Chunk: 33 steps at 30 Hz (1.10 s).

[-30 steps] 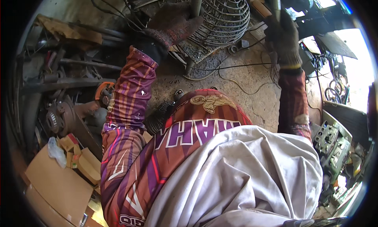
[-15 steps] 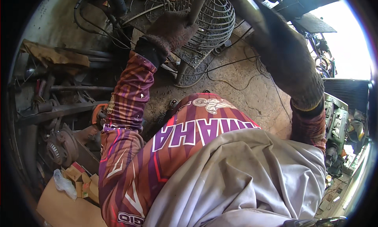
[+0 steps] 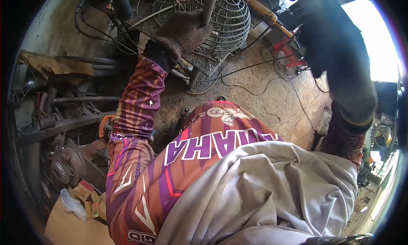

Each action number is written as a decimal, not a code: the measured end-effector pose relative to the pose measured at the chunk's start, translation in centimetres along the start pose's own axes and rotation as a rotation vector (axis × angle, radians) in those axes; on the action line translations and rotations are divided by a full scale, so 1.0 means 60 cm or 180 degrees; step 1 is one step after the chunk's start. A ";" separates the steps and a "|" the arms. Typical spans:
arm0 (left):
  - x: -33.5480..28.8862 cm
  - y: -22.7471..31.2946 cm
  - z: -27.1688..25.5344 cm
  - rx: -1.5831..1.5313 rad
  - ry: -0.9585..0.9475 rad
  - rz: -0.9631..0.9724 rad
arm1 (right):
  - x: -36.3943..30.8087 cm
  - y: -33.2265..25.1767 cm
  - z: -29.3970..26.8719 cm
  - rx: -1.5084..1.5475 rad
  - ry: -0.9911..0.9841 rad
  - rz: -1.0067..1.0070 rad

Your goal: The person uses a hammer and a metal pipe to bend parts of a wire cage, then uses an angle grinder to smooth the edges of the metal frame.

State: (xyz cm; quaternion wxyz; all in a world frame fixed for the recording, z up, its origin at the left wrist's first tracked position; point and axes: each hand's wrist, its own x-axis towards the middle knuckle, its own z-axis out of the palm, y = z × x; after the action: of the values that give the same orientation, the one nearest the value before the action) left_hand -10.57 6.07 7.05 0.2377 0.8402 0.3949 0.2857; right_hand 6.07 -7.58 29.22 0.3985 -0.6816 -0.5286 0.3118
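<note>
My left hand (image 3: 182, 32), in a dark brown knit glove, is closed around a grey metal bar (image 3: 210, 6) that runs out of the top of the picture. Just beyond it lies a round cage of bent metal rods (image 3: 236, 22) on a dirty worktop (image 3: 208, 64) covered in dark grit. High on the right, close to the camera, my gloved right hand (image 3: 331, 36) is dark and blurred. Its fingers cannot be made out, nor whether anything is in them.
A long orange-brown tool (image 3: 265, 10) stretches behind the cage toward a red metal stand (image 3: 289, 51). Black cables (image 3: 255, 77) cross the concrete floor. To the left are a brake-like disc part (image 3: 68, 164), metal bars (image 3: 63, 124) and small cardboard boxes (image 3: 87, 194).
My right arm has swung outward to the right, uncovering the orange-brown tool and red stand. The metal object at the top centre has gone from view. My left hand keeps its grip, barely shifted.
</note>
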 end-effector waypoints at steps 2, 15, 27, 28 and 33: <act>-0.026 -0.008 -0.014 0.0222 0.0079 -0.0031 | 0.027 0.009 -0.020 0.0894 0.0106 -0.0105; -0.012 0.004 0.003 0.0106 0.0122 0.0349 | 0.049 0.092 -0.149 -0.0051 -0.1307 -0.1151; 0.001 0.007 -0.003 0.0175 -0.0058 0.0134 | 0.053 0.092 -0.128 -0.0050 -0.1645 -0.2235; 0.001 0.010 -0.002 0.0257 -0.0033 0.0223 | 0.050 0.104 -0.119 0.0380 -0.1625 -0.1809; -0.017 -0.011 -0.003 0.0378 0.0032 0.0061 | 0.021 0.087 -0.040 -0.0581 -0.1014 -0.1084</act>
State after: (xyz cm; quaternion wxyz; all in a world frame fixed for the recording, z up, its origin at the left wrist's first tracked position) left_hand -11.58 5.70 6.47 0.1827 0.8551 0.4043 0.2683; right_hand 10.88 -7.51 25.86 0.2938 -0.5581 -0.7179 0.2946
